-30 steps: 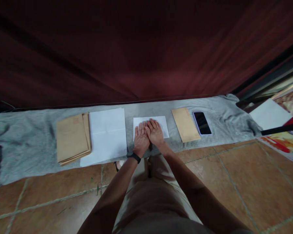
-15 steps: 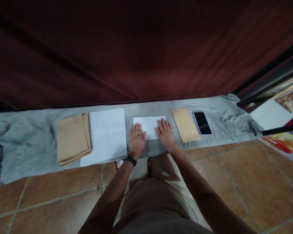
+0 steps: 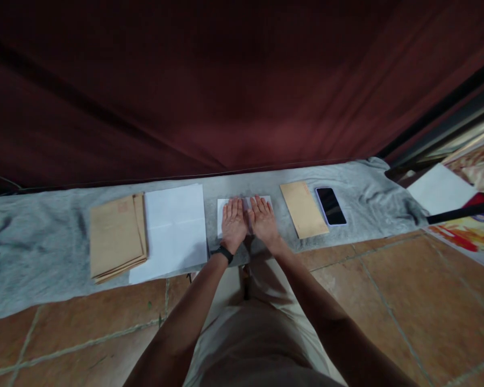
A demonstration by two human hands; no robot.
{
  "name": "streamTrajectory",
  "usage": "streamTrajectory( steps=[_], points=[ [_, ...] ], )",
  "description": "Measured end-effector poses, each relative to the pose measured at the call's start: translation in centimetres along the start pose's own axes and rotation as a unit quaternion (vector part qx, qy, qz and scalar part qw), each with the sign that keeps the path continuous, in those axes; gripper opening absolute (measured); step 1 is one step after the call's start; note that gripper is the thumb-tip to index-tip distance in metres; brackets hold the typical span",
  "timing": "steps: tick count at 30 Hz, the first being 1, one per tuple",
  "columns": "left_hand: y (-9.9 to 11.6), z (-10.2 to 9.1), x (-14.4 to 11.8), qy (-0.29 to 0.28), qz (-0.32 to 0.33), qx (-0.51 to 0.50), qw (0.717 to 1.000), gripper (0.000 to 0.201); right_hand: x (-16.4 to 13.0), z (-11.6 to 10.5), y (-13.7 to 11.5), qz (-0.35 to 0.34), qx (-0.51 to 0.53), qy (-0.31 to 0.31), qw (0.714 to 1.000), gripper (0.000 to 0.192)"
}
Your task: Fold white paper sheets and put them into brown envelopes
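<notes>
Head view, the only one I have: both my palms lie flat on the small folded white sheet of paper (image 3: 244,205), which sits on the long grey cloth (image 3: 44,236) spread over the tiled floor, between the larger white sheet (image 3: 173,231) on my left and the single tan envelope (image 3: 304,208) on my right. To crease it well, I judge I should keep even downward weight through the heels of both palms and run outward along the fold without letting the paper skid on the soft cloth, edges kept aligned. My left hand (image 3: 234,223), with a black band at its wrist, rests palm down, fingers straight and close together, pointing away from me. My right hand (image 3: 263,221) lies just beside it, nearly touching, fingers likewise extended and only slightly fanned; neither grips anything. Both forearms run forward from my knees, converging at the paper. A stack of tan envelopes (image 3: 116,236) lies far left, a black phone (image 3: 330,206) beyond the single envelope.
</notes>
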State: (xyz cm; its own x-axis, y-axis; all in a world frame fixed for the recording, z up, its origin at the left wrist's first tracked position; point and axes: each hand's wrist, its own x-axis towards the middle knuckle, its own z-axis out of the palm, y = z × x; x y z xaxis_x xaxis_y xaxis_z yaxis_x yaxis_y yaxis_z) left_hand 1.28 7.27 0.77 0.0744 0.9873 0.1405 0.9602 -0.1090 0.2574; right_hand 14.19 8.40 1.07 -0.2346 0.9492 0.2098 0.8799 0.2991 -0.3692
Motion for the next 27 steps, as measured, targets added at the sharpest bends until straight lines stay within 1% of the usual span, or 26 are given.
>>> streamTrajectory(
  steps=[2,4,8,11,19,23,27],
  points=[
    [0.0,0.4,0.6,-0.014,0.004,0.007,1.000,0.057,0.6,0.6,-0.6,-0.005,0.002,-0.011,1.000,0.053],
    [-0.2,0.8,0.7,-0.019,0.005,0.015,1.000,0.057,0.9,1.3,-0.7,-0.003,-0.005,-0.018,1.000,0.052],
    [-0.9,1.3,0.5,-0.006,0.012,0.015,1.000,0.057,0.7,2.0,0.2,-0.010,-0.018,-0.013,1.000,0.050],
    [-1.6,1.3,0.3,0.008,-0.005,0.012,1.000,0.059,0.4,2.2,0.9,-0.008,-0.025,0.007,1.000,0.051],
    [-3.2,0.9,-0.7,0.043,-0.044,0.024,0.998,0.062,-0.2,1.6,3.2,0.004,-0.048,0.030,0.998,0.055],
    [-3.5,0.9,-1.1,0.058,-0.053,0.016,0.997,0.061,-0.8,1.2,4.1,0.009,-0.053,0.038,0.998,0.057],
    [-3.6,0.8,-1.1,0.062,-0.054,0.010,0.997,0.060,-1.4,0.7,4.8,0.018,-0.059,0.041,0.997,0.057]
  ],
)
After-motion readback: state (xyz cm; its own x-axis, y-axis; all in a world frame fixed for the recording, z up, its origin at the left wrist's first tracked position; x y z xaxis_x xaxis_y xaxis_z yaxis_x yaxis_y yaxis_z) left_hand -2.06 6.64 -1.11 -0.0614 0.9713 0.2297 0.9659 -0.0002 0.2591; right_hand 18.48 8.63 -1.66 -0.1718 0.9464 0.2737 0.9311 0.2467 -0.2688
